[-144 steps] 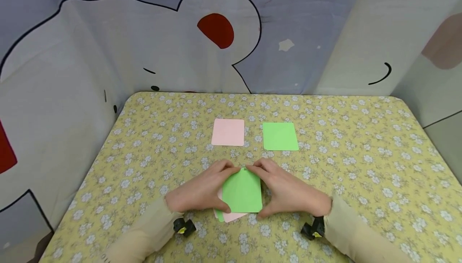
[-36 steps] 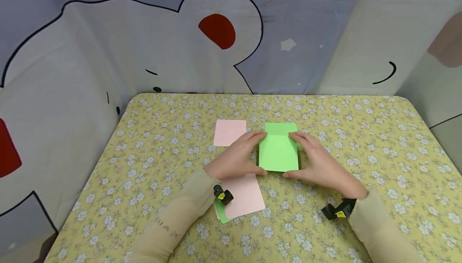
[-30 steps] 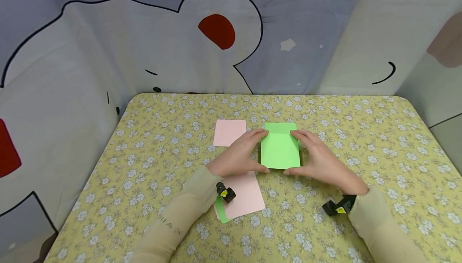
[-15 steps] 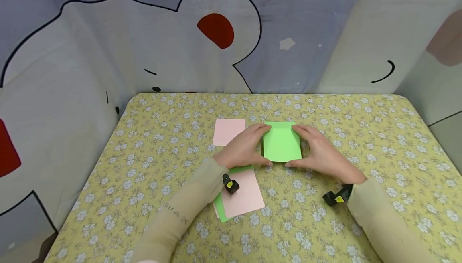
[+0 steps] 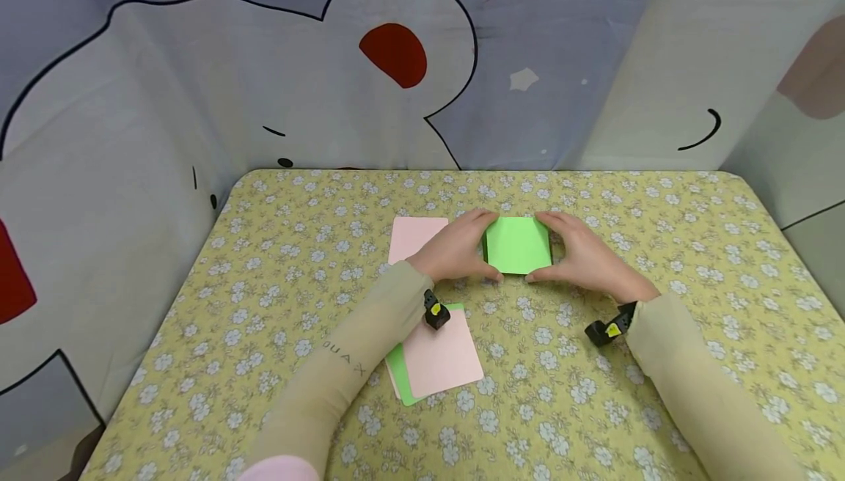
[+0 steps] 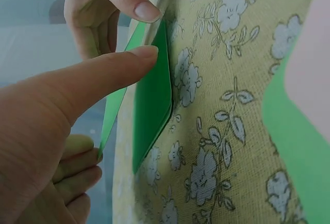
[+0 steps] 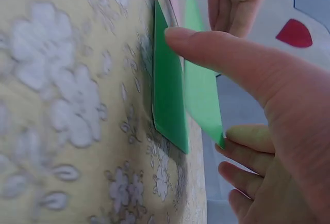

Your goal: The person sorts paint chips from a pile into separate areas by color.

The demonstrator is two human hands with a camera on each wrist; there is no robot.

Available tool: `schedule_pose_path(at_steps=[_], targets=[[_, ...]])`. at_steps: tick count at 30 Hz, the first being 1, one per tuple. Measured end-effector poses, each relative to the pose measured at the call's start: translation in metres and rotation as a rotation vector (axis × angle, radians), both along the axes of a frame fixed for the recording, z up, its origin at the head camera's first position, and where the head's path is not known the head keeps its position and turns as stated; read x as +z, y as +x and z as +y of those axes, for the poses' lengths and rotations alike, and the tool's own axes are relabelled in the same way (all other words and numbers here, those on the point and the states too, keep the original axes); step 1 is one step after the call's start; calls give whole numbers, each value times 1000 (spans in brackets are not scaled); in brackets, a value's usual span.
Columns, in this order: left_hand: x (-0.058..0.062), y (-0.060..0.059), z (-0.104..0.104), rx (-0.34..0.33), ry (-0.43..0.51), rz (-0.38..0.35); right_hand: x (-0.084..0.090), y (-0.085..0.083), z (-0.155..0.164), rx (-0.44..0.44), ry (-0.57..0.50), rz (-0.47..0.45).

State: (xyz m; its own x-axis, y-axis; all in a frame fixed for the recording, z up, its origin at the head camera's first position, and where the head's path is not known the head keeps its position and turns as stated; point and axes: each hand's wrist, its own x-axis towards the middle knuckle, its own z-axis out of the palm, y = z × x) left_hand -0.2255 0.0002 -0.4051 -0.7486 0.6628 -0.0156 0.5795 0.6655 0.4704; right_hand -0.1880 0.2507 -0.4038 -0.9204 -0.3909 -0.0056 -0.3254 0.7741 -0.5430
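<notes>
Between my left hand (image 5: 455, 248) and my right hand (image 5: 581, 257) is a square green card (image 5: 518, 246), held by its corners with thumbs at the near edge and fingers at the far edge. Directly under it, a second green card (image 7: 167, 90) lies on the cloth, in shadow. A gap shows between the two cards in both wrist views, and the held card (image 6: 111, 113) tilts a little. From the head view the lower card is hidden.
Left of the held card lies a pink card (image 5: 412, 235), partly behind my left hand. Closer to me is a loose pile, a pink card (image 5: 445, 356) over a green card (image 5: 400, 378), beneath my left wrist. A yellow flowered cloth (image 5: 594, 422) covers the table; a printed curtain (image 5: 277, 70) hangs behind.
Both hands lifted the green card off the pile, bringing it rightward and away from me. Over the last second it moved farther back until it covered the lower green card.
</notes>
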Motion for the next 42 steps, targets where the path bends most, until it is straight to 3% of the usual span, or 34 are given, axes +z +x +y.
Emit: schedule_pose_path(at_steps=[11,18,29,42], targets=[[-12,-7,5,31,-72,-73,-10,-16,0,0,-3,-93],[-15,-9,5,38,-85,-62,-12,-16,-2,-21,-30,-107],[-7,-6,-2,43,-23,-60,-7,-11,-3,-20,-26,-80],[-1,8,-23,41,32,-41,-2,3,-11,-6,-30,-26]])
